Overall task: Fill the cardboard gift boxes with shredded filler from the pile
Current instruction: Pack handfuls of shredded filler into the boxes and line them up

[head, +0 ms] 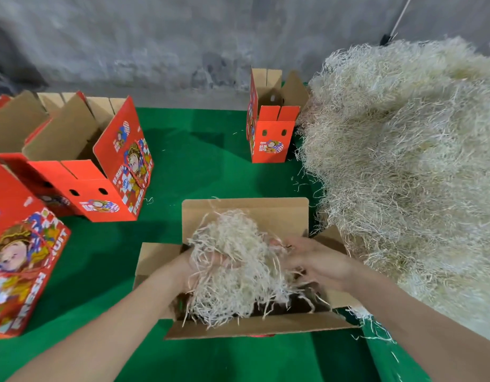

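Pale straw-cream filler pile (pixel 403 166) at 3 o'clock; green table cover (pixel 205 166); red cartoon-printed boxes (pixel 114 172) at 9 o'clock; plain brown open box (pixel 246 210) flaps.

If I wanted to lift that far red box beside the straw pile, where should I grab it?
Probably by its two long side walls, from above. The far red box stands upright with its top flaps open, so the rims are exposed; the pile crowds its right side.

- A green bench (pixel 199 150) holds everything.
- One open brown box (pixel 246 325) sits at the front.
- Red boxes (pixel 111 186) stand left, and one red box (pixel 270 142) at the back.
- A big straw pile (pixel 403 161) lies right.
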`<action>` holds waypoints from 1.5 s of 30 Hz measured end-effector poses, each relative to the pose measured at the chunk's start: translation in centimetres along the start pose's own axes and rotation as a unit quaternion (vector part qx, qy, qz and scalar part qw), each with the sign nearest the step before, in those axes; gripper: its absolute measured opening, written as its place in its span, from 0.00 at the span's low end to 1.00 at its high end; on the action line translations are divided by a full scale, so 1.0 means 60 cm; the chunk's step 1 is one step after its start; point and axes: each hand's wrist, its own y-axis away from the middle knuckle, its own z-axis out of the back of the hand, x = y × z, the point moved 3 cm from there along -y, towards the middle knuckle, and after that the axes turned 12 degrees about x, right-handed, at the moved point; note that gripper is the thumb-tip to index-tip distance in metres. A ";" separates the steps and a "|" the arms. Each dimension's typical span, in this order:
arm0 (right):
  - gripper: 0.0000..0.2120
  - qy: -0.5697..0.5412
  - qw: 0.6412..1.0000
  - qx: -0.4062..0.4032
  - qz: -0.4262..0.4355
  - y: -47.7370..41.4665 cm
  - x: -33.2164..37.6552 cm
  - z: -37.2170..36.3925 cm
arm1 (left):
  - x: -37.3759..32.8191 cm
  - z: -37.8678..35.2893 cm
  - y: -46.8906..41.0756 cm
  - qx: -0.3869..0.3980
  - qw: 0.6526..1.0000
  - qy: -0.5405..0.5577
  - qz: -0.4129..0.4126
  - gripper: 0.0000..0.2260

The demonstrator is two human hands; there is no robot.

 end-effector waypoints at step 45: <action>0.22 0.016 0.994 -0.103 -0.023 -0.015 0.020 -0.010 | -0.026 0.011 -0.033 -0.032 0.994 -0.075 -0.067 0.08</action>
